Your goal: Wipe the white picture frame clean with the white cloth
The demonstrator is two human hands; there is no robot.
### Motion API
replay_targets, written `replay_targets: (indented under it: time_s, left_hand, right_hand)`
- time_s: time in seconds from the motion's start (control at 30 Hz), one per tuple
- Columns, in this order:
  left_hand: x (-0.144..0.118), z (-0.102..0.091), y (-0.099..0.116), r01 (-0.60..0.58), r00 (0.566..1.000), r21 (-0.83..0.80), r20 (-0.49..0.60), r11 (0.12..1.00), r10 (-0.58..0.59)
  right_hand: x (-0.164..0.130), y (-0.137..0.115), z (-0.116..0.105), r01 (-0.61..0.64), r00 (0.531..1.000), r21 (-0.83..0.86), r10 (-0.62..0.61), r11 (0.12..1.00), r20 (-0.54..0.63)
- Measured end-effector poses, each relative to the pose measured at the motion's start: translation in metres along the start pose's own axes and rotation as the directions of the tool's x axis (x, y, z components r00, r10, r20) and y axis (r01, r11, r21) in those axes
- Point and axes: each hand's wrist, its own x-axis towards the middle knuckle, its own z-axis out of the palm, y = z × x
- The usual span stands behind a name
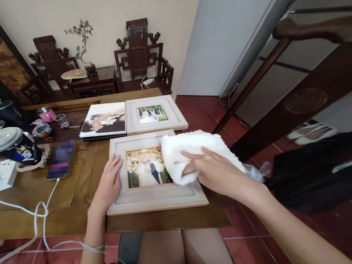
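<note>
A light wooden picture frame [159, 200] with a photo of two people in wedding dress lies flat at the table's front edge. My left hand [108, 181] rests on its left border, fingers laid flat on the pale surface. Over the frame's right side, my right hand [205, 167] holds a white fluffy cloth [197, 142]. Some fingers press on top of it and a fold is tucked under them. The cloth covers the right border and touches the photo's right edge, hiding that part. It hangs past the table's right side.
Behind lie a second framed photo [173, 114] and a photo album [106, 115]. To the left are a phone [62, 159] on a white cable, a lidded cup [14, 146], a power strip [3, 173] and a pink mug [46, 114]. A wooden chair [304, 87] stands close on the right.
</note>
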Motion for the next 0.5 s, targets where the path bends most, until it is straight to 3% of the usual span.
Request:
replay_targets:
  time_s: [0.13, 0.27, 0.33, 0.43, 0.5]
  left_hand:
    - [0.0, 0.001, -0.002, -0.006, 1.0, -0.009, -0.008, 1.0, 0.006]
    - [0.0, 0.001, -0.002, -0.011, 1.0, -0.006, -0.008, 1.0, 0.011]
    - [0.0, 0.001, -0.002, -0.014, 1.0, -0.011, -0.015, 1.0, 0.014]
    - [0.0, 0.001, -0.003, -0.02, 1.0, -0.021, -0.018, 1.0, 0.02]
    - [-0.001, 0.0, -0.004, -0.024, 0.999, -0.028, -0.022, 0.999, 0.024]
  right_hand:
    - [0.028, 0.006, 0.006, -0.021, 0.994, -0.045, 0.016, 0.999, -0.104]
    - [0.059, -0.009, 0.008, -0.01, 0.969, -0.081, -0.01, 0.997, -0.247]
    - [0.076, -0.023, 0.01, 0.066, 0.951, -0.121, -0.099, 0.99, -0.292]
    - [0.096, -0.04, 0.017, 0.263, 0.923, -0.195, -0.305, 0.945, -0.234]
    - [0.102, -0.044, 0.022, 0.325, 0.911, -0.201, -0.363, 0.924, -0.195]
